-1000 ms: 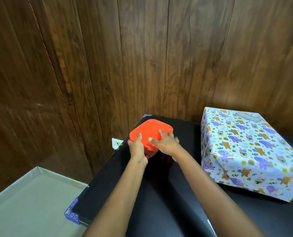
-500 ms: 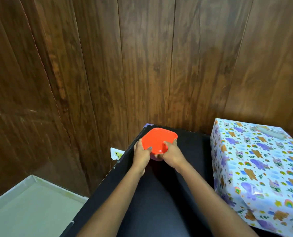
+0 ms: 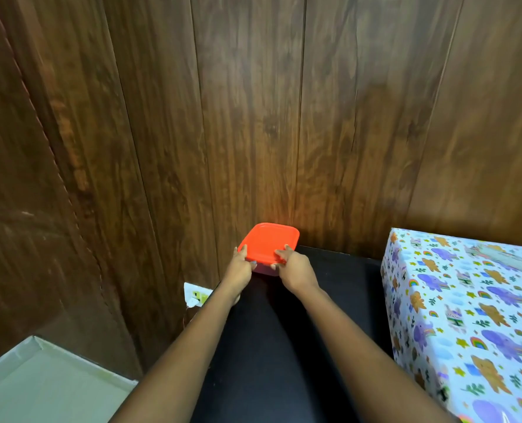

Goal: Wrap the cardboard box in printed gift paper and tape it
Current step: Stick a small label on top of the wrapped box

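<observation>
While the box (image 3: 467, 315), fully covered in printed paper, sits on the right side of the black table (image 3: 284, 361) near the wood wall (image 3: 253, 117), both forearms reach straight forward to the table's far left corner. Left hand (image 3: 238, 270) and right hand (image 3: 296, 271) grip the near edge of an orange-lidded container (image 3: 269, 241), fingers curled over the lid edge.

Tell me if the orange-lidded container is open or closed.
Closed: the orange lid lies flat across the container, with the left hand and right hand gripping its near edge. Whether it is sealed tight, cannot tell.
</observation>
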Demonstrator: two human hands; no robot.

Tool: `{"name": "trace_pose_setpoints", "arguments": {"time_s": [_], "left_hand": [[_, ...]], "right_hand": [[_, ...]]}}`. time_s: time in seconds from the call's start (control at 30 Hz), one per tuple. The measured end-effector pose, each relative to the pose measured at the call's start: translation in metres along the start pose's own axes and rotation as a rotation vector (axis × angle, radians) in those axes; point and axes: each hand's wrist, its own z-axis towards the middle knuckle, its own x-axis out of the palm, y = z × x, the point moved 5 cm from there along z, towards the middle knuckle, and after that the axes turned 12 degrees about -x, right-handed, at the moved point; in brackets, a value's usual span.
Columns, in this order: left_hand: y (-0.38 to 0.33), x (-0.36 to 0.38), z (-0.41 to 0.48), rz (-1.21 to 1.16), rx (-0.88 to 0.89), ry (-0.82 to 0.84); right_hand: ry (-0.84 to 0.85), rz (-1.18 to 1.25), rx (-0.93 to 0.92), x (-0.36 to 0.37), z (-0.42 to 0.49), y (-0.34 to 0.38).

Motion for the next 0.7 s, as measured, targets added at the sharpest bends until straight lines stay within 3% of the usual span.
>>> {"name": "trace_pose_setpoints", "arguments": {"time_s": [0.2, 0.5, 0.7], "left_hand": [[0.0, -0.005, -0.005, -0.032, 0.029, 0.002], [-0.037, -0.019, -0.081, 0.016, 0.104, -0.088], [-0.073, 0.011, -0.182, -0.018, 0.209, 0.093]], "right_hand": [[-0.059, 0.041, 0.003, -0.005, -0.006, 0.001], [-0.362, 0.339, 0.056, -0.06, -0.051, 0.024], [-0.469, 0.574, 0.05, -0.127, -0.139, 0.027]]}}
